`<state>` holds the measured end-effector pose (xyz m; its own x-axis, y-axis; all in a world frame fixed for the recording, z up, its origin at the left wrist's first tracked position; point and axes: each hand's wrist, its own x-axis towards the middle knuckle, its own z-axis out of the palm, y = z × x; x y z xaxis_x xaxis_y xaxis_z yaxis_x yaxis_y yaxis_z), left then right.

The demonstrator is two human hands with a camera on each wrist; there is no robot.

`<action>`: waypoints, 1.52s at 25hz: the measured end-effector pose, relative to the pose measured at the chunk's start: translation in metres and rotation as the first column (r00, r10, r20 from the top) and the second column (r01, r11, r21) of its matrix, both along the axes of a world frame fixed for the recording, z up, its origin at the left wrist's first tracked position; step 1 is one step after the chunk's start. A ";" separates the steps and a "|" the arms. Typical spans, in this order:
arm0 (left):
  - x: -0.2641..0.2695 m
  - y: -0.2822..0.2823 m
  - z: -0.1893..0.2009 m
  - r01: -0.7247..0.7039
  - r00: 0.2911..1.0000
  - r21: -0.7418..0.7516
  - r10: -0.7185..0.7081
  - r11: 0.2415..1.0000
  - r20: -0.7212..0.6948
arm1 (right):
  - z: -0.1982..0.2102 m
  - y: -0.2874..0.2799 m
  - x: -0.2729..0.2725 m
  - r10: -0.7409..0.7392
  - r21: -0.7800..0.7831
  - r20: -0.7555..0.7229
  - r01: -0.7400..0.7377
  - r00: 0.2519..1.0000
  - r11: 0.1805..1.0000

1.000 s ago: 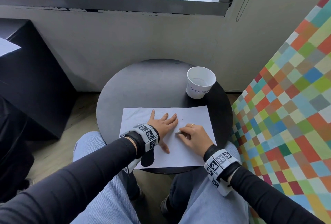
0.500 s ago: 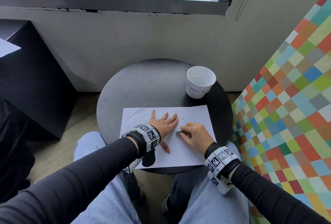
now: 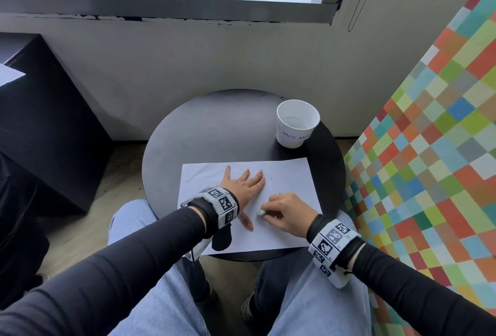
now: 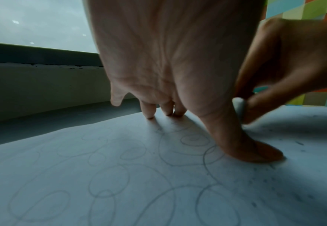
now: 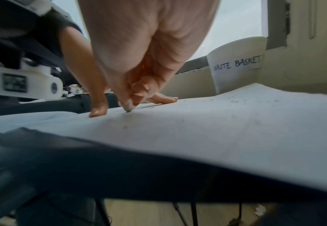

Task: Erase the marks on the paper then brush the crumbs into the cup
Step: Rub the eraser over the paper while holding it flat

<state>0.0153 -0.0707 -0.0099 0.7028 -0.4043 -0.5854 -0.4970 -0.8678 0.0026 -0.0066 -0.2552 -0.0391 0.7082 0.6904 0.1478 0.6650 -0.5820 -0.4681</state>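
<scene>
A white sheet of paper (image 3: 290,182) lies on the round dark table (image 3: 204,131). Faint pencil loops (image 4: 108,180) cover its left part, and dark crumbs (image 4: 263,178) are scattered on its right part. My left hand (image 3: 243,184) lies flat on the paper with fingers spread, pressing it down. My right hand (image 3: 284,210) pinches a small white eraser (image 3: 259,212) whose tip touches the paper (image 5: 236,122) just right of my left thumb. In the left wrist view the eraser (image 4: 239,105) shows behind the thumb. A white paper cup (image 3: 296,123) labelled "WASTE BASKET" stands upright beyond the paper's far right corner.
A colourful checkered panel (image 3: 429,147) rises close to the table's right side. A dark cabinet (image 3: 40,120) stands on the left. A grey wall (image 3: 214,53) under a window lies behind the table. My knees (image 3: 308,295) are under the table's near edge.
My right hand has drawn the eraser toward me along the paper, nearer the left thumb. The left hand, paper and cup have stayed in place.
</scene>
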 end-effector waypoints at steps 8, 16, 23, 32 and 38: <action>0.000 -0.003 0.001 -0.009 1.000 0.008 0.009 1.000 0.000 | 0.004 -0.006 -0.002 0.035 -0.039 0.003 -0.035 0.999 0.999; 0.000 -0.003 0.002 -0.009 1.000 0.008 0.009 1.000 -0.007 | 0.002 -0.012 -0.004 0.007 -0.038 -0.019 -0.008 1.000 0.999; 0.003 -0.003 0.002 0.007 1.000 0.006 -0.006 1.000 -0.019 | 0.005 -0.022 0.002 -0.059 -0.058 -0.024 0.058 0.998 0.997; 0.016 -0.003 0.014 0.269 0.963 0.080 -0.269 0.960 -0.016 | 0.022 -0.063 0.033 -0.355 0.013 0.013 0.355 0.935 0.935; 0.031 0.001 0.020 0.435 0.898 0.110 -0.440 0.894 0.022 | 0.012 -0.063 0.026 -0.379 -0.024 -0.049 0.378 0.924 0.926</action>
<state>0.0465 -0.0693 0.0098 0.4951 -0.6177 -0.6110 -0.8238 -0.5573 -0.1041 0.0197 -0.3185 -0.0272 0.9234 0.3713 0.0967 0.3694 -0.7921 -0.4859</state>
